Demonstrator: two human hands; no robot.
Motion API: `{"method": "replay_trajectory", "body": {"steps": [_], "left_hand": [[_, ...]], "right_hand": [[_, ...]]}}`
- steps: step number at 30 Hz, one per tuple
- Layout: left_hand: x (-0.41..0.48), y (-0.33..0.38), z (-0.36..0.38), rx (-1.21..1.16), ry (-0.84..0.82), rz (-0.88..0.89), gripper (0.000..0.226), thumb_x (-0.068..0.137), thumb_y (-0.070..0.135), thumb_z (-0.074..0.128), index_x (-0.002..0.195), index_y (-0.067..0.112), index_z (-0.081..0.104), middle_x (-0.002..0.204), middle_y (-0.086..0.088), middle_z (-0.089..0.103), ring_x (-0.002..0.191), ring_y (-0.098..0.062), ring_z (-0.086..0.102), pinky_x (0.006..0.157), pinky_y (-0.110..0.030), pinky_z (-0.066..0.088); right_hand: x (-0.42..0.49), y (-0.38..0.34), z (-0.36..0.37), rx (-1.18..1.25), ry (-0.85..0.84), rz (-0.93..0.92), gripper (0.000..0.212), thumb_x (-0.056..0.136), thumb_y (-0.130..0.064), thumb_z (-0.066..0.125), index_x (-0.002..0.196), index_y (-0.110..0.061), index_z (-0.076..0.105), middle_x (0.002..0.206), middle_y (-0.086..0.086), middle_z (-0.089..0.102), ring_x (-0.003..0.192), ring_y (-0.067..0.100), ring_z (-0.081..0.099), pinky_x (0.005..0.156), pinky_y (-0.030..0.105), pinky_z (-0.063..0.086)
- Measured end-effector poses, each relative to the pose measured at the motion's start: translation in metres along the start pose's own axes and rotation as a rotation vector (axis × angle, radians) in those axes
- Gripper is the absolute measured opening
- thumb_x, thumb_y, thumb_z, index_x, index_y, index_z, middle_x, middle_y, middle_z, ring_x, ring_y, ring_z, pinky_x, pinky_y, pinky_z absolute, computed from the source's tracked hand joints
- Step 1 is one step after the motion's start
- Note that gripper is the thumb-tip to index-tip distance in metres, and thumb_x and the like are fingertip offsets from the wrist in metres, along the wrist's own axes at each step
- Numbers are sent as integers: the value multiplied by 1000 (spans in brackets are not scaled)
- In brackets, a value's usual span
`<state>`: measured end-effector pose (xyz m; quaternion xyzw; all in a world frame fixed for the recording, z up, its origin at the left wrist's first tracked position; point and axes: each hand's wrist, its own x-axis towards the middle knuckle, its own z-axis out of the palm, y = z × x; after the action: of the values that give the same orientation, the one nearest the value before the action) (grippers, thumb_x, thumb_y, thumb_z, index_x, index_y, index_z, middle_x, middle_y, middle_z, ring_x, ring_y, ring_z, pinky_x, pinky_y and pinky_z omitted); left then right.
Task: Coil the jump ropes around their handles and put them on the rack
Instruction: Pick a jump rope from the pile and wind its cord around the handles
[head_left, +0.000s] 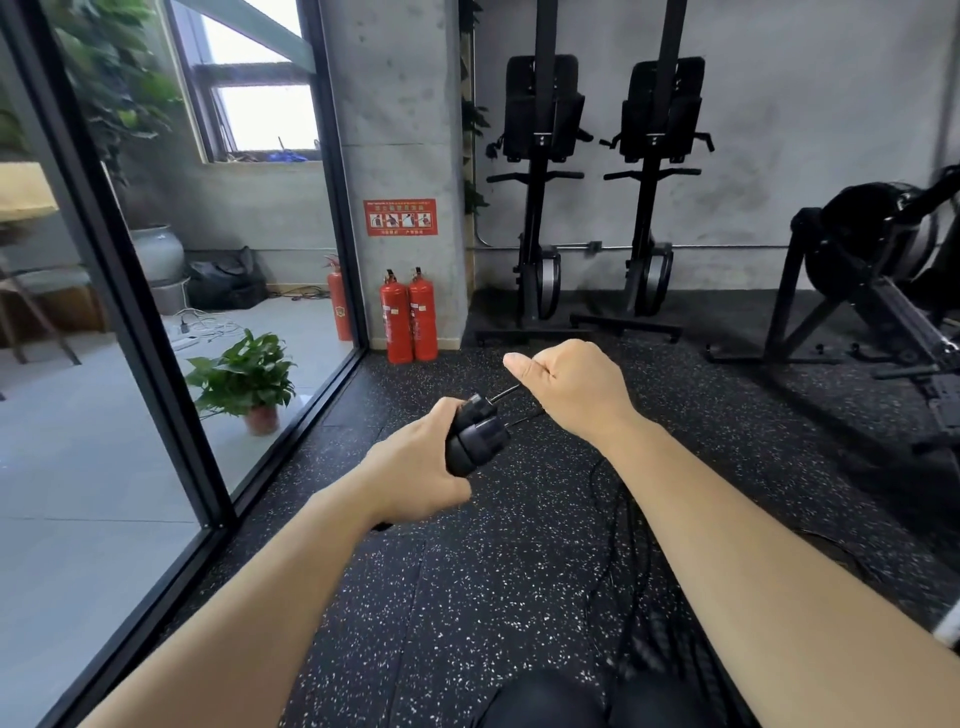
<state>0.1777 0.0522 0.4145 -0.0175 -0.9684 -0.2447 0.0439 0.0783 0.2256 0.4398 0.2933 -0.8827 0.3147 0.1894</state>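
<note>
Left hand (415, 467) wraps around both black jump rope handles (480, 434), held side by side as one bundle with the cap ends pointing up and right; fingers are curled round the barrels, firm grip. Right hand (571, 389) is a closed fist just beside the handle tops, thumb laid along the top and pointing left, gripping the thin black rope (506, 392). Two short strands run from the handle ends toward that fist: the upper one goes straight into it, the lower one passes under the wrist and I can't tell whether it's held. Can't tell if any turns are on the handles; the left hand covers most of them. Rest of the rope hangs below the right forearm and lies as loose slack (631, 545) on the black speckled rubber floor (467, 597), partly blurred near the person's dark-clad knees (545, 701) at bottom edge. Both forearms bare, hands held in mid-air above the floor. Surroundings: glass partition (130, 312) on the left with a potted plant (247, 379) behind it, concrete pillar (400, 104) carrying a red sign (400, 217), two red fire extinguishers (408, 317) at its base, two black machines stored upright (540, 182) against the back wall, another black machine (883, 260) at right.
</note>
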Motion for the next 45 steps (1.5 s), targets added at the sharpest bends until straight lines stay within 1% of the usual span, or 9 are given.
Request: {"method": "replay_trajectory", "body": {"steps": [14,19,25,28,31,34,37,41,45], "left_hand": [[15,-11,-18,152,15,0,76,73,23,71,130,51,29,93,12,61,82,-16,62,76,-36,53],[10,-22,-24,109,4,-41,77,69,23,70,130,50,30,96,10,62,80,-15,64,76,-39,55],[11,-25,-32,28,-47,-61,69,58,27,63,119,46,38,90,6,61,74,-20,64,74,-45,57],[15,-23,-35,19,-68,-75,63,72,14,70,120,40,41,89,0,61,62,-17,59,61,-37,52],[21,-21,-38,49,-118,-84,57,69,14,71,115,34,43,92,-4,61,68,-20,58,67,-41,53],[25,-17,-40,0,-194,-94,52,63,14,69,108,28,46,89,-5,59,68,-21,56,65,-41,52],[24,-15,-45,-105,-282,-114,50,60,10,68,105,21,48,83,-6,56,65,-18,52,59,-32,46],[23,-21,-49,-188,-292,-170,49,70,-3,66,111,19,51,77,-6,57,56,-14,51,49,-27,45],[24,-26,-54,-261,-275,-227,51,68,-2,66,114,15,52,76,-9,58,52,-13,53,48,-26,46]], "right_hand": [[7,26,17,291,-189,132,62,93,-54,52,43,-18,43,37,-9,38,39,9,35,63,34,40],[1,42,16,382,-147,250,62,91,-52,55,42,-20,35,40,-7,40,42,14,39,65,34,42],[-7,50,21,10,-115,305,56,97,-52,43,53,-17,38,49,-3,47,52,20,49,58,28,34],[-5,46,27,122,-175,373,49,98,-52,37,73,-21,66,73,-9,71,79,14,67,77,30,47],[0,24,32,462,-164,304,42,98,-51,38,90,-26,70,86,-11,73,91,11,66,91,36,47],[0,0,39,596,-250,235,50,101,-46,38,83,-10,66,72,-3,67,68,12,64,74,27,49],[-4,2,45,515,-216,253,51,99,-48,44,64,-12,53,47,-6,47,39,8,44,55,28,42],[-4,5,40,717,-332,336,50,99,-47,45,65,-13,56,59,3,59,55,16,56,67,34,52],[-10,11,39,784,-408,340,48,100,-44,46,67,-11,57,51,0,42,43,12,33,47,25,35]]}}
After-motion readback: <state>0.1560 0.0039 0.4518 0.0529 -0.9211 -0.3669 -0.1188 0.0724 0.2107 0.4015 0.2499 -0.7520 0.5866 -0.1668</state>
